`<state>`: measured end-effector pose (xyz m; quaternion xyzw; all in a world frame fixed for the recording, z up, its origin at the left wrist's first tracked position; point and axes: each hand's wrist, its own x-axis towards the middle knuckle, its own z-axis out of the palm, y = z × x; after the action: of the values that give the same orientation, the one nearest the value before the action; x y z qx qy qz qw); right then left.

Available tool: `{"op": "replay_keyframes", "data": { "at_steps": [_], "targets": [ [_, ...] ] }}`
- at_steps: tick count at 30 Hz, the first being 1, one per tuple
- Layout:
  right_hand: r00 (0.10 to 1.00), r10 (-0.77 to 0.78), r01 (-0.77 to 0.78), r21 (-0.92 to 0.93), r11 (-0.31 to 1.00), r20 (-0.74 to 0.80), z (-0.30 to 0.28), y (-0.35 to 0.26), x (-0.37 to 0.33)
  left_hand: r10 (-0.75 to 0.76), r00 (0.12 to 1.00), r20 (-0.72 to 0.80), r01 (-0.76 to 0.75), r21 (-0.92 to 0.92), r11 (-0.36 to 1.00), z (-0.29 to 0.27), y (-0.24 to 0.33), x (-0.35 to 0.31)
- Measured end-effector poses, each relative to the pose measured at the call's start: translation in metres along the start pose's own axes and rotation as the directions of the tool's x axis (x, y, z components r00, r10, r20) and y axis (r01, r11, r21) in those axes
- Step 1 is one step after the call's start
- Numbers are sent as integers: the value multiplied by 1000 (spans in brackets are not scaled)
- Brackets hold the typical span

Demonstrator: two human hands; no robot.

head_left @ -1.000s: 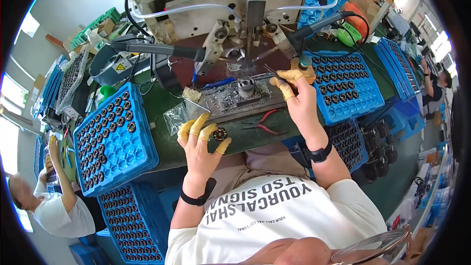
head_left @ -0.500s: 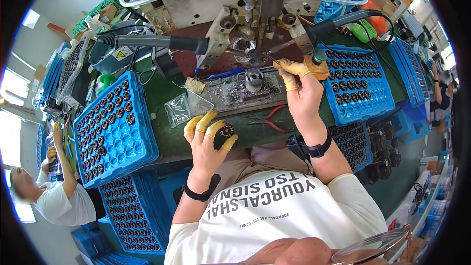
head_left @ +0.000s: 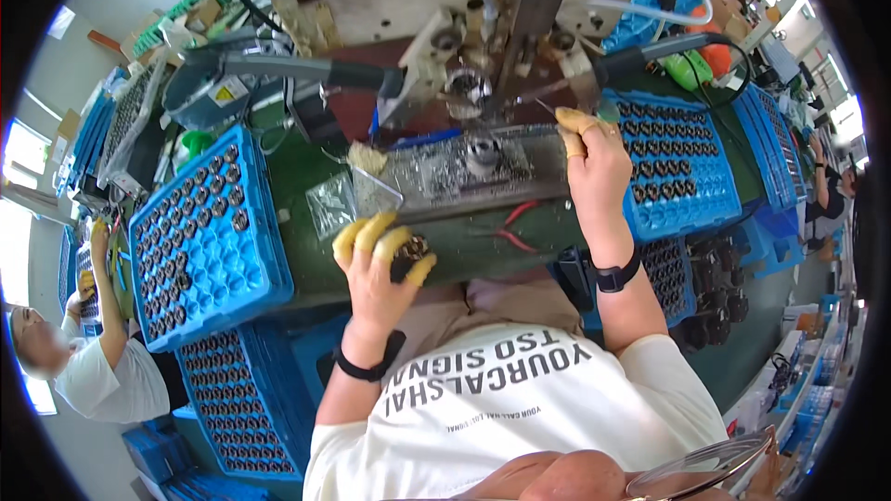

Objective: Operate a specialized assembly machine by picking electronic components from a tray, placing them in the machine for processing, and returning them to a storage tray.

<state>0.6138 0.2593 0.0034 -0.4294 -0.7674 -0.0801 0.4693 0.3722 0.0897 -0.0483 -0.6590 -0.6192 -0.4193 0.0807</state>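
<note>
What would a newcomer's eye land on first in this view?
Probably the big metal machine across the top. Next, on either side, the blue left tray and right tray, both partly filled. Between them, the yellow-fingered left hand holds a dark round part, and the right hand a thin tool.

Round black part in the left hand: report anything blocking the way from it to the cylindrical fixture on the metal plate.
Nothing visible stands between the round black part and the cylindrical fixture; the green bench top and the scrap-strewn metal plate lie beneath that line, and the red-handled pliers lie to its right.
</note>
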Motion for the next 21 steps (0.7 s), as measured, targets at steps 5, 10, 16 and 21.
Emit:
{"op": "replay_keyframes", "data": {
  "at_steps": [5, 10, 16, 21],
  "targets": [
    [972, 209, -236, 385, 892, 110, -14, -19, 12, -15, 999, -47, 15, 19, 1000, -7, -5, 7],
    [761, 390, -625, 423, 656, 519, -21, 1, -2, -50, 997, -52, 48, -32, 998, -10, -5, 16],
    [743, 308, -612, 419, 670, 594, -6, 2, -4, -111, 991, -69, 105, -85, 991, -12, -4, 29],
    [803, 143, -454, 438, 776, 579, 4, -18, 0, -119, 992, -42, 112, -126, 986, -14, 1, 39]
  ]
}}
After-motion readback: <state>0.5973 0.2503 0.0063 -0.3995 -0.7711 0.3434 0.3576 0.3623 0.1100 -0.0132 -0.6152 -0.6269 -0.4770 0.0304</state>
